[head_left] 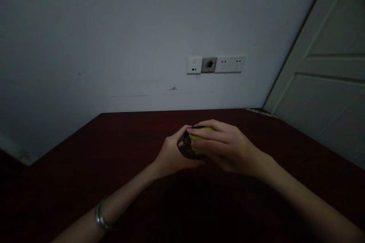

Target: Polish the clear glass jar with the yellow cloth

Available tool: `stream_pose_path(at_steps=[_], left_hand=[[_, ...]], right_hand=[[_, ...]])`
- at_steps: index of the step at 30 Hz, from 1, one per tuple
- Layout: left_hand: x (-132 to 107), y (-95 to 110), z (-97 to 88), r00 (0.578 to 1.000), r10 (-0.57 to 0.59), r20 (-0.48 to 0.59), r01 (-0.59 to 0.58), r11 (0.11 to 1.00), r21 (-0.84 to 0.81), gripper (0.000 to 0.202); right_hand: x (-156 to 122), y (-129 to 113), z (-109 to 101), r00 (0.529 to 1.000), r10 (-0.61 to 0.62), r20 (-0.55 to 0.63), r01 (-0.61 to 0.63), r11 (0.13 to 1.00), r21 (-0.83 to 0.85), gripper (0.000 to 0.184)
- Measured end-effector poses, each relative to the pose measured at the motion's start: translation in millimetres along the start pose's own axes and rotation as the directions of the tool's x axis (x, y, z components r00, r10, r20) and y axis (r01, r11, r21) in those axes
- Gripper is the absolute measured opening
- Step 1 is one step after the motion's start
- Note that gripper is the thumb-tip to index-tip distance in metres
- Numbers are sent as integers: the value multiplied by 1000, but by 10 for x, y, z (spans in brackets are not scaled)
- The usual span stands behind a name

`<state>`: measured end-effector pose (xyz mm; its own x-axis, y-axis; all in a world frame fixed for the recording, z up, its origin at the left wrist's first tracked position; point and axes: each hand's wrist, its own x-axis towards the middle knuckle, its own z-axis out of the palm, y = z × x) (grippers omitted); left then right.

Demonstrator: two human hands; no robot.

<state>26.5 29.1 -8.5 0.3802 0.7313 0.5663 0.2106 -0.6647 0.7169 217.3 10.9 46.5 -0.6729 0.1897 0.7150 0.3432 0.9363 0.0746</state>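
Just below the center of the frame, 2 hands met over the desk (128, 133). The left hand (171, 153) had its fingers curled partway closed around a dark, shiny object (186, 150), gripping it from the left. The right hand (230, 144) came in from the right, its fingers bent and close together over a yellow item (196, 137), which they held against the dark object; whether it reached inside could not be told. A bracelet (100, 216) circled the left wrist at lower left. A row of 4 wall panels (225, 64) sat right of upper center.
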Motion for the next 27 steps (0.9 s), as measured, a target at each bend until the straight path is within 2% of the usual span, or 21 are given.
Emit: stream_pose_path(at_steps=[2, 4, 7, 11, 13, 15, 18, 21, 24, 27], left_hand=[[-6, -20, 9, 1000, -21, -13, 21, 1000, 22, 80], [-7, -36, 9, 999, -37, -16, 37, 999, 27, 79], [-1, -43, -8, 1000, -21, -22, 22, 999, 37, 87], [23, 1, -51, 997, 58, 46, -60, 997, 57, 93], [35, 32, -67, 995, 68, 68, -73, 995, 72, 93], [42, 53, -73, 997, 65, 49, -70, 992, 102, 91], [41, 51, -63, 998, 63, 16, -65, 989, 135, 84], [30, 29, -50, 999, 41, 9, -42, 991, 129, 84], [20, 18, -50, 999, 28, 16, -29, 995, 95, 87], [14, 16, -54, 995, 57, 79, -57, 998, -7, 91]], right_hand=[[-11, -24, 15, 997, -51, 61, 55, 996, -66, 25], [-15, -24, 40, 997, -43, 57, 47, 997, -62, 25], [-17, 41, 73, 998, 44, -38, -41, 997, 58, 21], [-14, 138, 78, 970, 203, -136, -165, 955, 248, 19], [-4, 131, 68, 962, 226, -153, -177, 944, 278, 20], [10, 85, 60, 977, 164, -135, -125, 959, 255, 21], [22, 3, 68, 1000, 11, -29, -7, 990, 142, 24], [12, -12, 99, 1000, -22, 10, 21, 997, 78, 27], [0, 41, 128, 994, 55, -93, -37, 982, 185, 25], [0, 105, 141, 952, 254, -168, -180, 915, 361, 20]])
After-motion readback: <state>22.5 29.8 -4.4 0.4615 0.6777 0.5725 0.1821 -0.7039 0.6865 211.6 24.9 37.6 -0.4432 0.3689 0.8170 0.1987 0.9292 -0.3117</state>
